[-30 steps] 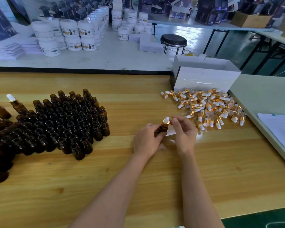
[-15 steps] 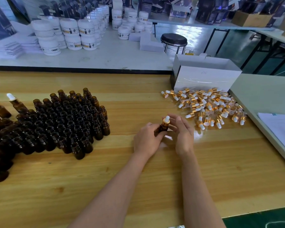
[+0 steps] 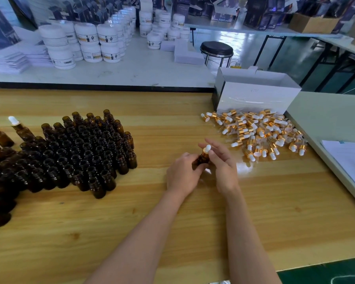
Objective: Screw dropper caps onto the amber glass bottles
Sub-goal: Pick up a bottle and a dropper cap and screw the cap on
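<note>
a long wooden table [image 3: 172, 222] with pale grain runs across the view; behind it a white bench [image 3: 131, 70] carries stacked white jars [image 3: 86, 37], and a black stool [image 3: 216, 49] stands on the shiny floor beyond. on the wood at far left stand a few capped bottles [image 3: 19, 128], then a dense cluster of open amber bottles [image 3: 80, 152], upright and touching. right of centre the left hand [image 3: 182, 175] grasps one bottle [image 3: 202, 159], its fingers curled round the body just above the table. the bottle is tilted, its long axis running from the left palm up and away to the right, with the neck and its cap [image 3: 206, 149] pointing away from the person. the right hand [image 3: 223, 167] meets it with fingers stretched nearly straight, thumb and forefinger touching the cap's gold collar and white bulb. further right a loose pile of caps [image 3: 258, 134] lies before an open white box [image 3: 254, 97]. a grey side table [image 3: 326, 119] abuts the right edge, bearing paper [image 3: 350, 158].
</note>
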